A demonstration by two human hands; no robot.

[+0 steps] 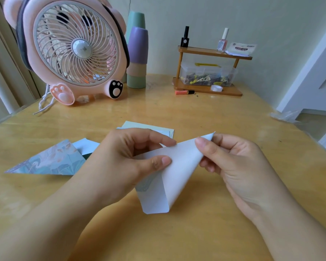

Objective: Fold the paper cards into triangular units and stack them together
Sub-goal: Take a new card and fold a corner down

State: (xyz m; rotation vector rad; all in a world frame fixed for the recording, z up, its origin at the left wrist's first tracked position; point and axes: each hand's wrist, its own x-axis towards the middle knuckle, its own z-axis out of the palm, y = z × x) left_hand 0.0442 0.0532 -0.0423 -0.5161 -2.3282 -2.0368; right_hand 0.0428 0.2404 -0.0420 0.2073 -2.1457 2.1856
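— Head view: what do you see of the card?
— I see my left hand (120,162) pinching the white paper card (169,176) above the table (215,232), thumb on top.
— And the right?
— My right hand (233,162) pinches its upper corner. A folded patterned triangle (51,161) lies left, flat cards (149,128) behind.

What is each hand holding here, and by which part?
Both hold one paper card. The left hand pinches its left side between thumb and fingers; the right hand pinches the upper right corner.
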